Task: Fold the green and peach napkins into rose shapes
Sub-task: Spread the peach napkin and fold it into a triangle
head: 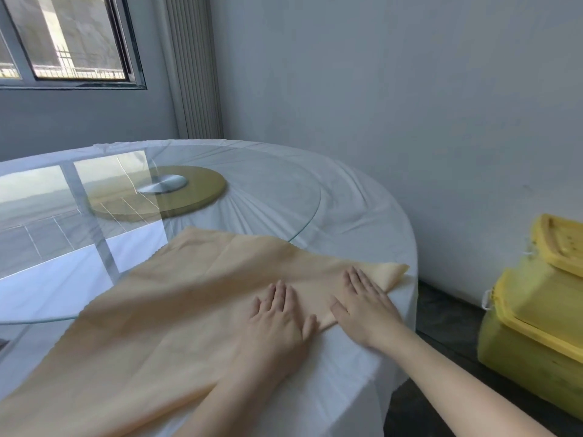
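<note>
Peach napkin [176,298] spread on bench [353,212], under both hands. Left hand [279,323] flat, fingers [280,291] straight, pressing napkin near its edge, gripping nothing. Right hand [367,310] just beside it, fingers straight, pressing folded corner section; corner tip just beyond right fingertips. Glass turntable [268,197] beyond fingers, napkin's far part lying on it. Yellow bins [536,310] right of right hand, well apart.

Both hands, left [277,323] and right [366,305], press flat on the peach napkin [176,298], apparently folded, spread over the white-clothed table [362,216] and glass turntable [268,184].
</note>
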Demonstrator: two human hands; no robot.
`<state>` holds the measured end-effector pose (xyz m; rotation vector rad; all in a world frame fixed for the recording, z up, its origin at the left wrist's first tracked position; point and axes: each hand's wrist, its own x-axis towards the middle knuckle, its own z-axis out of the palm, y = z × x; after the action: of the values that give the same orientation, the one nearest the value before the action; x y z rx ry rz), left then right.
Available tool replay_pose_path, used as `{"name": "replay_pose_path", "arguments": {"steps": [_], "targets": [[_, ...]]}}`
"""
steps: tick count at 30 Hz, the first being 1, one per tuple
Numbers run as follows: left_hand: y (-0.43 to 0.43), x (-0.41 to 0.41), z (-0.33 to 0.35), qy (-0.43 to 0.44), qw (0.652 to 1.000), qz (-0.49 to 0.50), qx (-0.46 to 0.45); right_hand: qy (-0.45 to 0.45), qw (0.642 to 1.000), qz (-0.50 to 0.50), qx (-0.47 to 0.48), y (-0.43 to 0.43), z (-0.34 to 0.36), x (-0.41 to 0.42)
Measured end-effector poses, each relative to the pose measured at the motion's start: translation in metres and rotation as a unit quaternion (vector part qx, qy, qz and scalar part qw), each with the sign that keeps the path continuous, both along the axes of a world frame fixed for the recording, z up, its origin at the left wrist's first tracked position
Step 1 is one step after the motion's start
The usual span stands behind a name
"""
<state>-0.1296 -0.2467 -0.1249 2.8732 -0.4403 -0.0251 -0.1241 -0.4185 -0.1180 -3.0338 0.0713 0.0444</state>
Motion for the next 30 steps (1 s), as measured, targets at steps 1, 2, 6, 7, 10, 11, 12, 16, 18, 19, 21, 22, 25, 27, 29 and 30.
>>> {"name": "replay_pose_path", "arguments": {"steps": [1,2,6,7,10,11,12,16,18,19,21,22,25,27,29,30], "targets": [[0.0,0.0,0.0,-0.002,1.0,0.0,0.001,0.002,1.0,-0.008,-0.001,-0.004,0.0,0.002],[0.0,0.0,0.0,-0.004,1.0,0.001,0.003,0.004,1.0,-0.014,-0.002,-0.007,0.0,0.004],[0.0,-0.001,0.002,-0.003,1.0,0.0,0.005,0.012,1.0,-0.028,0.007,-0.015,0.002,0.009],[0.0,-0.001,0.002,-0.005,1.0,0.001,0.005,0.015,0.999,-0.03,0.009,-0.017,0.002,0.01],[0.001,-0.001,0.002,-0.003,1.0,0.001,0.006,0.017,0.999,-0.036,0.011,-0.025,0.002,0.013],[0.0,-0.001,0.002,-0.003,1.0,0.001,0.005,0.017,0.999,-0.037,0.013,-0.028,0.002,0.015],[0.001,-0.001,0.001,-0.005,1.0,0.002,0.004,0.018,0.999,-0.039,0.016,-0.031,0.001,0.017],[0.002,-0.001,0.0,-0.011,1.0,-0.001,0.006,0.021,0.998,-0.048,0.022,-0.044,0.001,0.025],[0.002,-0.001,0.0,-0.013,1.0,-0.003,0.008,0.019,0.998,-0.053,0.02,-0.049,0.001,0.027],[0.002,-0.002,0.0,-0.013,1.0,-0.005,0.008,0.019,0.998,-0.055,0.018,-0.051,0.001,0.028],[0.002,-0.002,0.001,-0.011,1.0,-0.007,0.009,0.016,0.998,-0.061,0.017,-0.054,0.001,0.03],[0.002,-0.002,0.001,-0.009,1.0,-0.007,0.01,0.016,0.998,-0.064,0.016,-0.055,0.001,0.031],[0.003,-0.003,0.003,-0.011,1.0,-0.006,0.014,0.029,0.997,-0.075,0.02,-0.06,0.003,0.034],[0.003,-0.003,0.003,-0.007,1.0,-0.006,0.019,0.026,0.996,-0.081,0.028,-0.057,0.006,0.033],[0.0,-0.004,0.004,0.0,1.0,-0.003,0.02,-0.014,0.998,-0.058,0.025,-0.041,0.01,0.025],[0.0,-0.003,0.003,0.001,1.0,-0.001,0.021,-0.045,0.998,-0.026,0.035,-0.026,0.011,0.02]]}}
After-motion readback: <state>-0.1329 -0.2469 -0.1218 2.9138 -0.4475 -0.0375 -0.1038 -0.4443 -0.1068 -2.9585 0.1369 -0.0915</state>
